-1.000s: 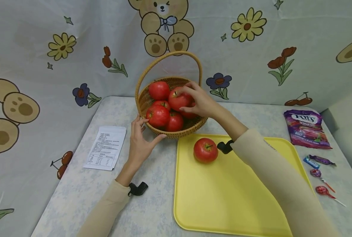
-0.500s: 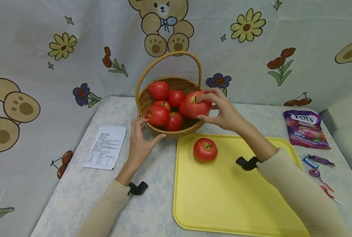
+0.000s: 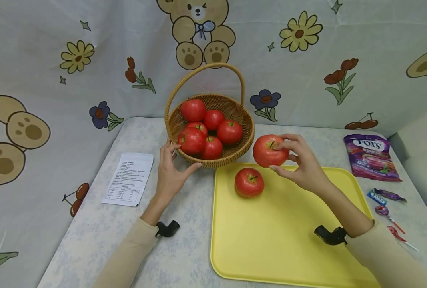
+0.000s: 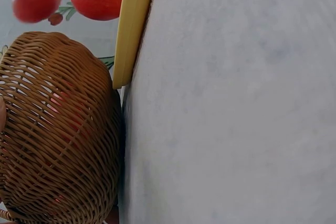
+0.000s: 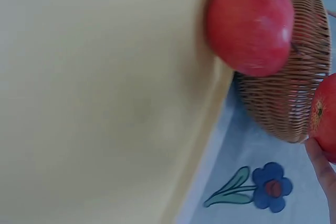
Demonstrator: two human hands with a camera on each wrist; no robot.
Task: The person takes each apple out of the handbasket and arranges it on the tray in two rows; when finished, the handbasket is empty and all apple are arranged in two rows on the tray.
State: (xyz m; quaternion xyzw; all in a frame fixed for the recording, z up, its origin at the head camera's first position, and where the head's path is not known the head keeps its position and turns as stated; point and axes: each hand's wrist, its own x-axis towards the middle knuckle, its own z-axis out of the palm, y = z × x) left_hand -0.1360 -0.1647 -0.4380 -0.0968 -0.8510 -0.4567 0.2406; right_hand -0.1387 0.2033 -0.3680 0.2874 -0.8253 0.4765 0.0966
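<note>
My right hand (image 3: 300, 162) grips a red apple (image 3: 268, 151) in the air above the far edge of the yellow tray (image 3: 282, 240). The same held apple (image 5: 326, 116) shows at the right edge of the right wrist view. Another red apple (image 3: 249, 182) lies on the tray's far left part, also seen as the apple (image 5: 249, 24). A wicker basket (image 3: 242, 150) with a hoop handle holds several red apples (image 3: 193, 141). My left hand (image 3: 170, 170) rests against the basket's near left wall, fingers spread; in the left wrist view the basket (image 4: 58, 135) fills the left side.
A printed paper slip (image 3: 128, 179) lies left of the basket. A purple candy bag (image 3: 371, 156), wrapped sweets (image 3: 384, 196) and lollipops (image 3: 393, 230) lie along the table's right side. A patterned cloth backdrop (image 3: 91, 60) stands behind the table.
My right hand lifted an apple out of the basket and carried it right and toward me, over the tray's far edge. The left hand stayed on the basket.
</note>
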